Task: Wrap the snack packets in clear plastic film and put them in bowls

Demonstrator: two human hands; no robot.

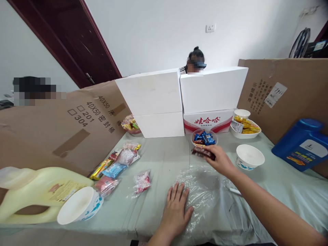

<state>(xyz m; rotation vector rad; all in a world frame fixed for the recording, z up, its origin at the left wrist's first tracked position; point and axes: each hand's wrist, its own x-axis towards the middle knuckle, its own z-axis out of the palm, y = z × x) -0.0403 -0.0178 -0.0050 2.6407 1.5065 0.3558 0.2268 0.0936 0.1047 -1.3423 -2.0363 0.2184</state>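
Observation:
My right hand [217,158] grips a dark brown wrapped snack bar [202,152] by its right end, just in front of a clear round bowl [216,138]. Blue-wrapped snacks [205,137] and some reddish-brown ones fill that bowl. Palm down with fingers spread, my left hand [176,210] rests on the table at the left edge of a clear plastic bag [202,188]. A white pen-like stick [235,191] lies partly under my right forearm. Left of my left hand is a small clear packet with red and white contents [142,181].
Several packaged snacks [115,167] lie at the left, near a pale yellow jug [38,194] and a tipped paper bowl [80,205]. Right are a paper bowl [249,157], a dish of yellow packets [246,131] and a blue bottle [302,143]. White boxes [159,102] and cardboard [64,130] wall the table; people sit beyond.

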